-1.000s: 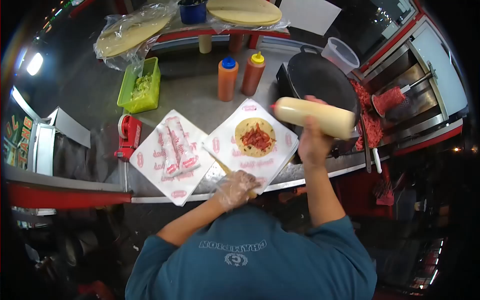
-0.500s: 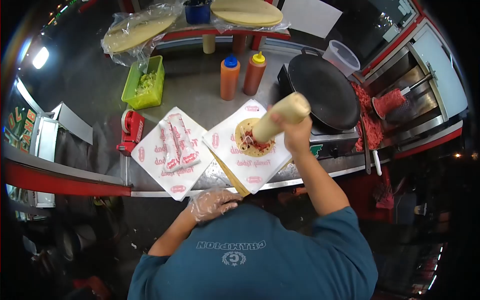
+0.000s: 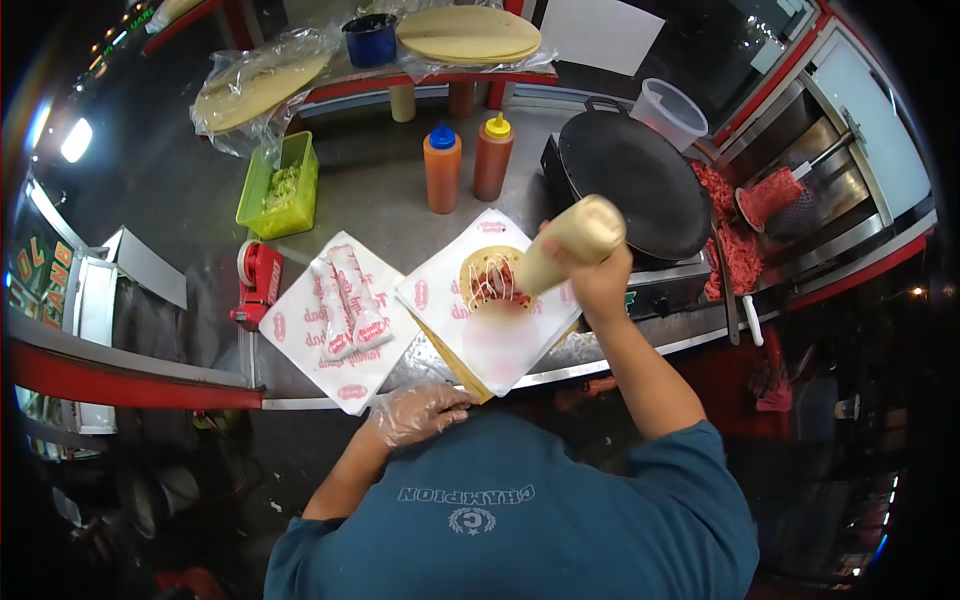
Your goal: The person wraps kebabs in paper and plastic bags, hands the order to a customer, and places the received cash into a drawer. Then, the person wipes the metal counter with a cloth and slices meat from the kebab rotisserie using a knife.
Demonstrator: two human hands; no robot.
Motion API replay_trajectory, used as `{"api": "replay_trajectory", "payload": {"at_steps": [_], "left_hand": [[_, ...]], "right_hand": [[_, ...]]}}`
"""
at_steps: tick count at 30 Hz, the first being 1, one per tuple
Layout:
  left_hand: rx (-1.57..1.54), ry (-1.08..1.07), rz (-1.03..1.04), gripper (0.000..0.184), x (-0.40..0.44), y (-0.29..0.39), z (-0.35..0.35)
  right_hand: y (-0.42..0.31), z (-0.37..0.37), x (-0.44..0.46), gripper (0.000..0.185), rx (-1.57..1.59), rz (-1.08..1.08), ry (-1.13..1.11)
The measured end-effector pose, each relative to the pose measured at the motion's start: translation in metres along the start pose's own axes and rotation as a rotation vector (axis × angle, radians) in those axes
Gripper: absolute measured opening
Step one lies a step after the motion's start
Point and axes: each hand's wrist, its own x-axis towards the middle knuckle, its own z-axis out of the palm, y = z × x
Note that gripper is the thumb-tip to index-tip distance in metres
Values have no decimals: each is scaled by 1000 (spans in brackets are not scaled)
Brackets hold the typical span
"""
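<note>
My right hand [image 3: 600, 280] is wrapped round a squeeze bottle of pale cream sauce [image 3: 582, 232], tipped with its base up and its nozzle end toward a flatbread [image 3: 474, 268]. Reddish shredded filling [image 3: 505, 278] lies on the bread, with thin white sauce lines across it. Under the bread is a printed paper sheet [image 3: 425, 292]. My left hand [image 3: 425, 412], in a clear plastic glove, rests at the counter's front edge, fingers loosely extended and holding nothing. Close by, two wrapped rolls [image 3: 350, 305] lie on another printed sheet [image 3: 290, 325].
Behind stand an orange sauce bottle [image 3: 443, 172] and a red-brown one [image 3: 493, 160]. A green tub [image 3: 305, 185] holds shredded greens; a red tape dispenser [image 3: 262, 280] sits left. Rightward are a black griddle pan [image 3: 630, 185], shaved meat [image 3: 738, 258] and a long knife [image 3: 728, 290].
White sauce lines now cover more of the filling. The bottle has shifted slightly right of the bread with my right hand. My left hand stays near the counter edge.
</note>
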Motion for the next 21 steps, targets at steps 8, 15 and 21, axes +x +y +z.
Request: {"api": "replay_trajectory", "payload": {"at_steps": [8, 15, 21], "left_hand": [[-90, -81, -65, 35, 1, 3, -8], [-151, -13, -42, 35, -4, -10, -3], [-152, 58, 32, 38, -6, -15, 4]], "right_hand": [[-13, -1, -7, 40, -66, -56, 0], [3, 9, -5, 43, 8, 16, 10], [8, 40, 11, 49, 76, 107, 108]]}}
